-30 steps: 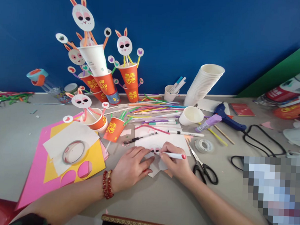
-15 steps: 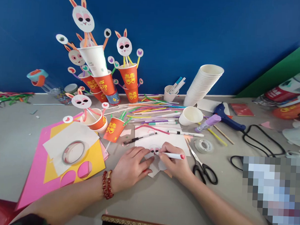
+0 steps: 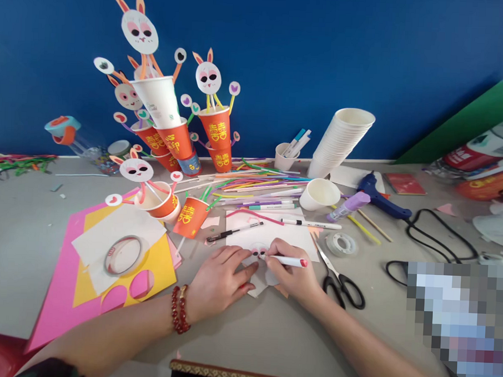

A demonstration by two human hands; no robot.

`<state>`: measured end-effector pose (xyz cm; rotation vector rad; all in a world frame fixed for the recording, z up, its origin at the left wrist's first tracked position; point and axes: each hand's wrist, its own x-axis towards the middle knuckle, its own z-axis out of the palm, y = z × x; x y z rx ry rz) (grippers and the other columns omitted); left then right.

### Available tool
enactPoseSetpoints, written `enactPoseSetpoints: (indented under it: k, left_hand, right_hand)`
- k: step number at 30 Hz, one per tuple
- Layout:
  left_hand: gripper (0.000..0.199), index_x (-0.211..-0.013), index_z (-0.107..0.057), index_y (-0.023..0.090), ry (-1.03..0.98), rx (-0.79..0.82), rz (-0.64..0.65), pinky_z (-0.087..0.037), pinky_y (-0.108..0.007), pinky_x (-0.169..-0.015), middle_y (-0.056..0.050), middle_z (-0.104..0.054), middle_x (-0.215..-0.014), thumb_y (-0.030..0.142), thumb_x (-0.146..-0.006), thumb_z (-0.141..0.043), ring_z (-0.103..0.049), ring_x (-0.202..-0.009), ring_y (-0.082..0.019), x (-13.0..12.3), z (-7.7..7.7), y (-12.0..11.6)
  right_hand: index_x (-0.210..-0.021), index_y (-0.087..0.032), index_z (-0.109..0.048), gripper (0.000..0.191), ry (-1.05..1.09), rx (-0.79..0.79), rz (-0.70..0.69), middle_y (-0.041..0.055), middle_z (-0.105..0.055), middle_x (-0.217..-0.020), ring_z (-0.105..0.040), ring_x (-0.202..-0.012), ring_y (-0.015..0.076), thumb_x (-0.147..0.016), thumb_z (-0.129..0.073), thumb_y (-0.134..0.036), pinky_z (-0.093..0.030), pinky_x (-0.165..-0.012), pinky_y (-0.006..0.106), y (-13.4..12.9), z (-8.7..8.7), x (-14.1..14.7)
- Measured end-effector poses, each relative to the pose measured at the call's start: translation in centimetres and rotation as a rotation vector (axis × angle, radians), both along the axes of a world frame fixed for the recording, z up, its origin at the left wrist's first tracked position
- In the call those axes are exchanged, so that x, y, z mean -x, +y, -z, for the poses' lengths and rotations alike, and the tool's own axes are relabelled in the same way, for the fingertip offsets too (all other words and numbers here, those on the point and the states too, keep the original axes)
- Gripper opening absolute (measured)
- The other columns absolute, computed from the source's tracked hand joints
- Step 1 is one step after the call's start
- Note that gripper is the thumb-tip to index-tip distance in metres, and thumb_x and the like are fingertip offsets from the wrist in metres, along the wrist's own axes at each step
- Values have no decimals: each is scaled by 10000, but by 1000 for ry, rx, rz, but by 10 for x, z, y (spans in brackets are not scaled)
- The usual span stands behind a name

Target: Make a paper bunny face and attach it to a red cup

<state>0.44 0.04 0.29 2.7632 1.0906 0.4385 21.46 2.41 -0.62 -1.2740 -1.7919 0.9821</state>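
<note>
Marker (image 3: 292,261) lies pinched in the right hand (image 3: 298,276), its red end pointing out to the right, while its tip meets or hovers just over a small drawn face (image 3: 259,251); which of the two, I cannot tell. In this head view the left hand (image 3: 214,281) rests beside the face, fingers over the loose paper (image 3: 259,278); whether it pinches an edge or only presses down is hidden. The hands are close together, with the paper between them.

The features are tiny, so short strokes with a light touch would probably serve best, the left fingers bracing the paper near the tip but out of the ink. The right side of the hand could smear fresh marks if it dragged across them.

Just beside the right hand lie scissors (image 3: 330,262), blades towards the white sheet (image 3: 291,234), which could catch the wrist. Above, a pen (image 3: 235,231), a pink stick (image 3: 254,215) and another marker (image 3: 312,224) crowd the sheet. A tape roll (image 3: 341,244) and glue stick (image 3: 348,207) are further right, and a red cup (image 3: 190,219) leans on the left.
</note>
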Motion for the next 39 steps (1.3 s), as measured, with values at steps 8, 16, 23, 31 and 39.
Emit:
enactPoseSetpoints:
  k: [8, 16, 23, 31, 39]
  left_hand:
    - [334, -1216, -624, 193, 4, -3, 3, -483, -458, -968, -118, -574, -1286, 367, -938, -562, -536, -1157, -283, 0, 1, 1]
    - [342, -1226, -619, 196, 3, -12, 2, -488, -454, -961, -122, -579, -1278, 361, -929, -576, -540, -1157, -276, 0, 1, 0]
    - [338, -1225, -617, 192, 6, -7, 4, -484, -455, -966, -115, -576, -1284, 362, -938, -562, -535, -1153, -282, 0, 0, 0]
    - [328, -1213, -627, 196, 1, -11, 0, -486, -452, -964, -118, -575, -1285, 360, -936, -567, -538, -1156, -279, -1, 0, 0]
    - [334, -1221, -623, 191, -2, 2, 5, -486, -463, -966, -117, -575, -1283, 361, -941, -560, -533, -1157, -285, 0, 0, 0]
  right_hand:
    - [-655, -210, -483, 127, 20, 0, 5, -44, -455, -563, -378, -501, 115, -781, -478, -204, -293, -485, 230, 0, 2, 1]
    - [-646, -213, -476, 132, 40, -16, 12, -50, -442, -550, -371, -487, 112, -777, -482, -203, -288, -474, 229, 0, 1, 1]
    - [-649, -213, -476, 123, 26, -16, 22, -41, -458, -559, -388, -506, 119, -771, -476, -198, -303, -487, 232, -1, 2, 0]
    - [-659, -213, -477, 114, 14, 3, 13, -47, -447, -556, -377, -500, 115, -772, -476, -202, -290, -484, 230, -1, 1, 1]
    - [-648, -211, -467, 131, 29, -22, 17, -50, -434, -548, -372, -487, 111, -779, -472, -210, -285, -478, 229, -1, 1, 0]
